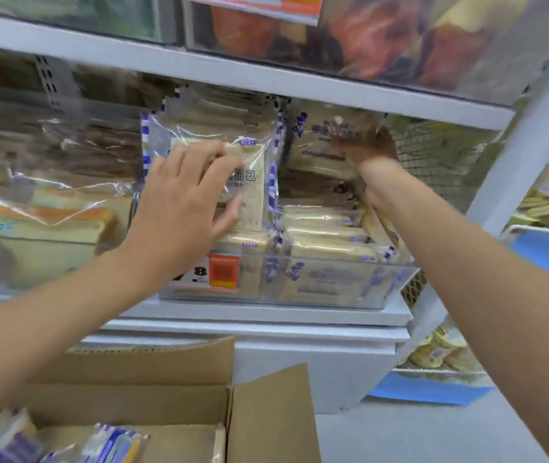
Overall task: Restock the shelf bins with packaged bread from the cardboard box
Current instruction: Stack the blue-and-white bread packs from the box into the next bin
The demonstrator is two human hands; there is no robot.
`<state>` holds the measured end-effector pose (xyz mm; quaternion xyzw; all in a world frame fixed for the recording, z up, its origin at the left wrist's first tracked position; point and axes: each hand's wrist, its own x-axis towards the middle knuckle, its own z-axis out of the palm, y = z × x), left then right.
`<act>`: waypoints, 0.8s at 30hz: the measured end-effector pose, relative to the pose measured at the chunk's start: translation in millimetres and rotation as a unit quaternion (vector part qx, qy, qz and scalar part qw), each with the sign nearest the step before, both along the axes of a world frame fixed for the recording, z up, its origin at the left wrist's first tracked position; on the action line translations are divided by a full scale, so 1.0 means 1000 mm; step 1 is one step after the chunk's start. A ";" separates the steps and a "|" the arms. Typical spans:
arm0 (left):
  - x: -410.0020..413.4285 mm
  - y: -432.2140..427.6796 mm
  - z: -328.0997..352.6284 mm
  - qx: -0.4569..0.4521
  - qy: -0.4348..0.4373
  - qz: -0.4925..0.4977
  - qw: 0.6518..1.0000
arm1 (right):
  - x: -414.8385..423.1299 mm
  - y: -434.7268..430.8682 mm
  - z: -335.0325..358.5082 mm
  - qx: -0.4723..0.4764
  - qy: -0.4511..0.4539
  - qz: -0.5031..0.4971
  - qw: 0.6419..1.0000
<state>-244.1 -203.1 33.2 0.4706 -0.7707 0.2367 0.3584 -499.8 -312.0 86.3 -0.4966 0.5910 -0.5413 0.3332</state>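
A clear shelf bin (pixel 329 285) on the middle shelf holds several stacked packets of sliced bread in clear wrap with blue-and-white edges. My left hand (pixel 186 198) lies flat with spread fingers against an upright bread packet (pixel 253 172) at the bin's left front. My right hand (pixel 366 148) reaches deeper into the bin and its fingers press on another bread packet (pixel 319 142) at the back right; its fingertips are blurred. The open cardboard box (pixel 172 389) sits below at the bottom, with more bread packets (pixel 65 442) inside.
A neighbouring bin (pixel 45 208) with larger bread loaves stands to the left. An upper shelf (pixel 233 70) with other packaged goods hangs just above my hands. A white upright post (pixel 507 168) and wire mesh (pixel 433 155) border the bin on the right. Blue-lined bins (pixel 547 252) stand beyond.
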 end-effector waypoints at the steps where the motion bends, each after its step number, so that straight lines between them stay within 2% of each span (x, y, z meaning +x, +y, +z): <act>1: 0.000 0.000 0.000 -0.003 0.001 0.000 1.000 | 0.003 -0.009 -0.001 -0.034 0.020 0.000 0.999; 3: 0.000 0.000 -0.001 -0.007 0.003 -0.002 1.000 | 0.003 -0.023 -0.009 -0.062 0.061 -0.009 0.996; 6: -0.001 0.000 -0.003 -0.016 0.009 -0.007 1.000 | 0.001 -0.034 -0.019 -0.053 0.123 -0.026 0.991; 9: -0.002 0.000 -0.003 -0.021 0.015 -0.009 1.000 | 0.003 -0.039 -0.017 -0.030 0.121 0.035 0.992; 13: -0.002 -0.001 -0.003 -0.023 0.012 -0.008 1.000 | 0.006 -0.043 -0.018 -0.005 0.135 -0.017 0.991; 17: -0.002 -0.001 -0.004 -0.023 0.008 -0.007 1.000 | 0.013 -0.044 -0.017 0.022 0.121 0.045 0.991; 19: -0.002 -0.001 -0.004 -0.024 0.007 -0.006 1.000 | 0.014 -0.045 -0.019 0.010 0.134 0.012 0.991; 21: -0.002 -0.001 -0.005 -0.024 0.008 -0.006 1.000 | 0.014 -0.040 -0.019 -0.010 0.188 -0.045 0.981; 24: -0.002 -0.002 -0.005 -0.028 0.010 -0.009 1.000 | 0.011 -0.031 -0.021 -0.089 0.261 -0.081 0.958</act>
